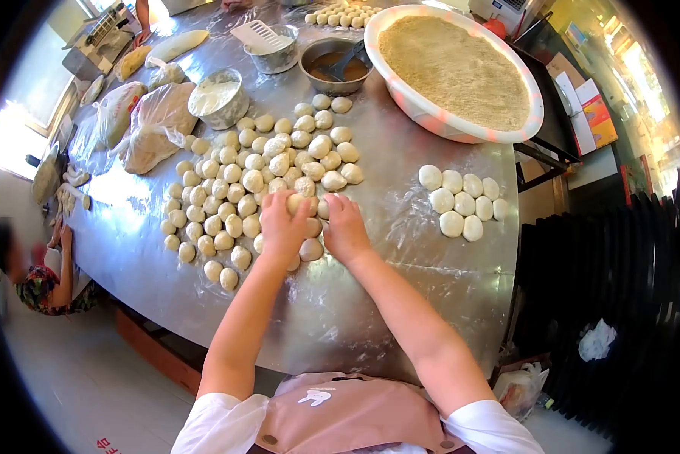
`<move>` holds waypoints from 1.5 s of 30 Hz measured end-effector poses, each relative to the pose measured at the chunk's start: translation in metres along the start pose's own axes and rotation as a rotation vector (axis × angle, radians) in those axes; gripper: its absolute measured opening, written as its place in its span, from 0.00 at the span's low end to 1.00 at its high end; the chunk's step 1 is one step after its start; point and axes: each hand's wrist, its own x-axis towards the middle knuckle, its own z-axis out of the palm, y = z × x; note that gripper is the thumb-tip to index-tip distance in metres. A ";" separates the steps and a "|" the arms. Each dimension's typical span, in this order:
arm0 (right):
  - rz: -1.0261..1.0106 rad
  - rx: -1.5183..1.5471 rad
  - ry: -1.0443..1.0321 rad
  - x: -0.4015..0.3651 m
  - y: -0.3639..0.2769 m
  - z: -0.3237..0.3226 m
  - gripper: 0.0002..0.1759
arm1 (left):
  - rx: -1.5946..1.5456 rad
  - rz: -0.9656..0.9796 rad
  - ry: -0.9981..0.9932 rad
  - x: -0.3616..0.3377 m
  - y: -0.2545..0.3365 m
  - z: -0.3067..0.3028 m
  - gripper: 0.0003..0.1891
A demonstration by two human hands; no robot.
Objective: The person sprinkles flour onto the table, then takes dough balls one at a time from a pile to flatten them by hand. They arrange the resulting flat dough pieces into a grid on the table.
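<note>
Many round dough balls (253, 180) lie in a loose cluster on the metal table. At the cluster's near right edge, my left hand (282, 225) has its fingers curled over a dough ball (294, 203). Close beside it, my right hand (344, 229) bends its fingers against another dough ball (323, 209). A few more balls, such as one dough ball (310, 250), sit between my two wrists. Farther right, several flattened dough pieces (464, 204) are set out in tight rows.
A large white basin (533, 113) of tan crumbly powder stands at the back right. Behind the dough are a metal bowl (306, 64) with a dark ladle (345, 64), a tub of flour (223, 113) and bagged dough (158, 125). Another person (41, 272) works at the left edge.
</note>
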 end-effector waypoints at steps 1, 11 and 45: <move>0.019 -0.011 0.025 0.000 0.003 0.005 0.31 | -0.087 -0.055 0.003 -0.005 -0.010 -0.003 0.21; 0.760 1.223 -0.338 -0.048 0.004 -0.088 0.26 | -1.056 -0.949 -0.638 -0.105 -0.001 -0.050 0.14; 0.611 -0.280 0.164 -0.190 0.014 -0.117 0.24 | 0.188 0.015 -0.439 -0.157 0.048 0.025 0.31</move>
